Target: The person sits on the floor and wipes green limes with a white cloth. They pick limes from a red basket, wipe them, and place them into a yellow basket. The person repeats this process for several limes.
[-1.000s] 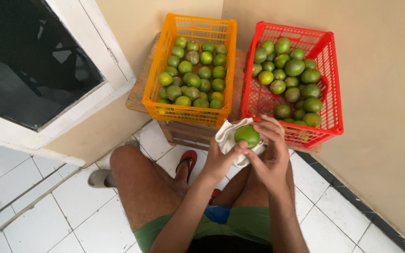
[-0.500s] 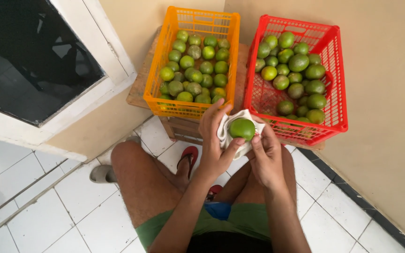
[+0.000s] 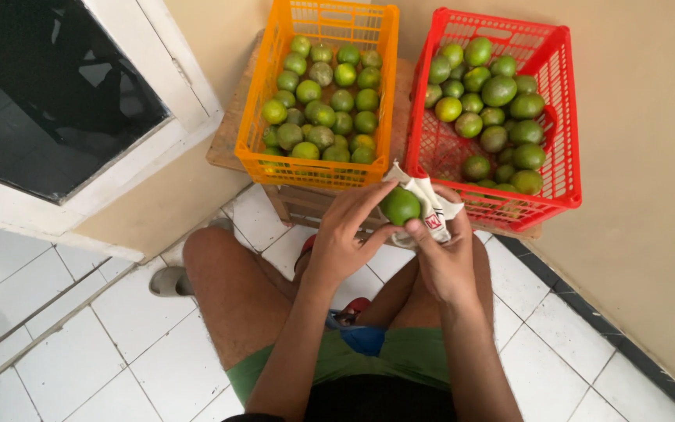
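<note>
While clamped together on one green lime (image 3: 400,205), left hand (image 3: 341,242) and right hand (image 3: 443,262) hiding most of white cloth (image 3: 431,209) beneath it. Held just before orange crate (image 3: 255,133) and red crate (image 3: 568,156). Wooden counter (image 3: 232,129) mostly covered.

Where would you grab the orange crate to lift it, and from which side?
Grip the orange crate by the top rims of its two long walls, coming from above with one hand each side. Its slotted walls rise above the green citrus fruit, so the rims are free. The red crate sits close on the right, leaving little room there; the left wall is open.
</note>
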